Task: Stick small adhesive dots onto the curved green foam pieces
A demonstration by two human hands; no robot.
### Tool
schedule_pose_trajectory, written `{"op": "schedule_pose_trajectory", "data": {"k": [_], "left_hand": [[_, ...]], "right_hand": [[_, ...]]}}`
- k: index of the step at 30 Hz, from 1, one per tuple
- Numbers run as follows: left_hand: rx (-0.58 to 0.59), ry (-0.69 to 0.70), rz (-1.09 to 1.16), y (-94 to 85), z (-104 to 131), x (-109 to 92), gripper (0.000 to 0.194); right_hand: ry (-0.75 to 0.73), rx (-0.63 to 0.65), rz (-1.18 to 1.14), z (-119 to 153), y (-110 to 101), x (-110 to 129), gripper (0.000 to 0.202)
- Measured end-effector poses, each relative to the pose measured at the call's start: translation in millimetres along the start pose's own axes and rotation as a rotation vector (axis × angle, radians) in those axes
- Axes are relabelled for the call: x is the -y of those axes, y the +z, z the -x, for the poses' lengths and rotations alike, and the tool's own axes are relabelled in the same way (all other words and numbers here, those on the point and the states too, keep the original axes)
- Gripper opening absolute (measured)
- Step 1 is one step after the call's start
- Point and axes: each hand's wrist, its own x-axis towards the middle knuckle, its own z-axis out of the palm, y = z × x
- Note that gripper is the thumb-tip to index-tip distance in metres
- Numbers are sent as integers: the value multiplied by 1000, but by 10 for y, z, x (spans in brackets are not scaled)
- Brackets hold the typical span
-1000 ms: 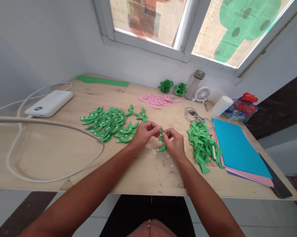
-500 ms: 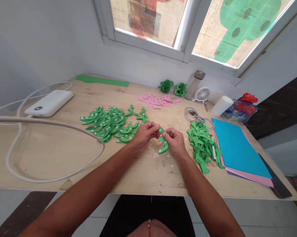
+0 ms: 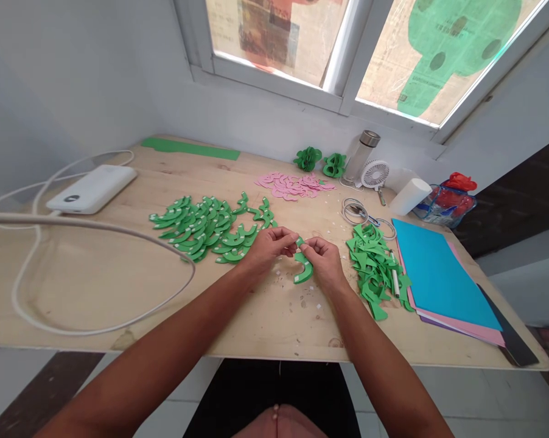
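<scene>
My right hand [image 3: 324,257] pinches a small curved green paper piece [image 3: 300,242] with a pale square at its end. My left hand [image 3: 273,245] is closed too, thumb and fingertip pinched at the upper end of the same piece. Just below, between the hands, a curved green paper piece [image 3: 304,273] with white squares shows on the table; whether it touches the held one I cannot tell. Left of my left hand lies a heap of curved green paper pieces [image 3: 201,225] with white squares. Green paper scraps [image 3: 370,261] are piled right of my right hand.
Pink paper cutouts [image 3: 293,185] and two green paper ornaments [image 3: 308,159] sit at the back. A bottle [image 3: 362,155], small fan [image 3: 375,174], scissors [image 3: 370,218] and coloured sheets [image 3: 443,274] are at the right. A white power bank [image 3: 94,190] with a looping cable [image 3: 105,333] occupies the left.
My left fingertips have shifted slightly right at the held piece's upper end. My right hand has hardly moved, and the piles look the same.
</scene>
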Motion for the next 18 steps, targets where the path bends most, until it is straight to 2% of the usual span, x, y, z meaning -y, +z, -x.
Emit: {"op": "schedule_pose_trajectory", "data": {"k": [18], "left_hand": [[-47, 69, -28, 13, -39, 58, 30]], "right_hand": [[30, -10, -47, 6, 8, 16, 24]]}}
